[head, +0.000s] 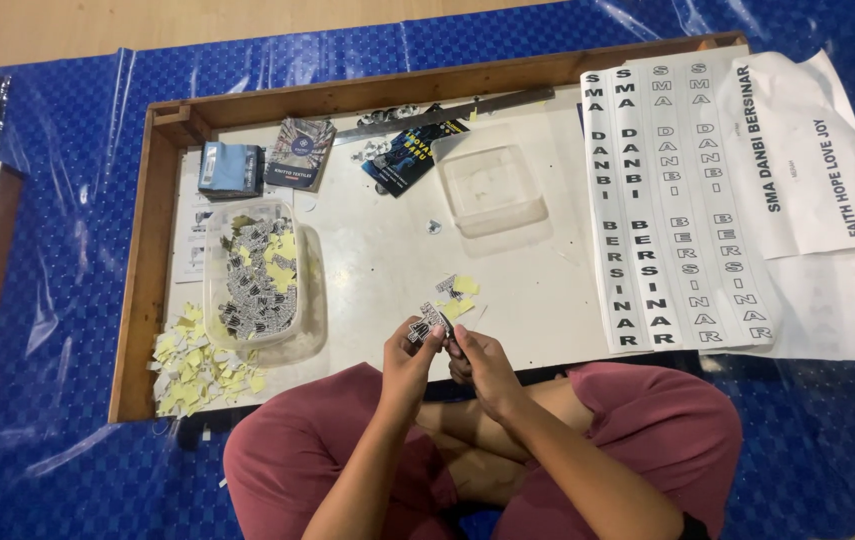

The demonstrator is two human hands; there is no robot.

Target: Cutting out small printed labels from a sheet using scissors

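Both my hands meet over the near edge of a white board in a wooden frame (147, 250). My left hand (409, 362) and my right hand (482, 365) together pinch a small black-and-white printed sticker piece (434, 319) between the fingertips. Just beyond them lie a few yellow backing scraps (462, 290) on the board. I sit cross-legged in maroon trousers, knees at the frame's front edge.
A clear plastic tub (259, 275) of cut sticker pieces stands at the left, with a heap of yellow scraps (197, 365) beside it. An empty clear lid (492, 190), booklets (299, 152), a metal ruler (447, 112) and long printed letter sheets (677, 200) lie around. Blue plastic sheeting (57, 300) covers the floor.
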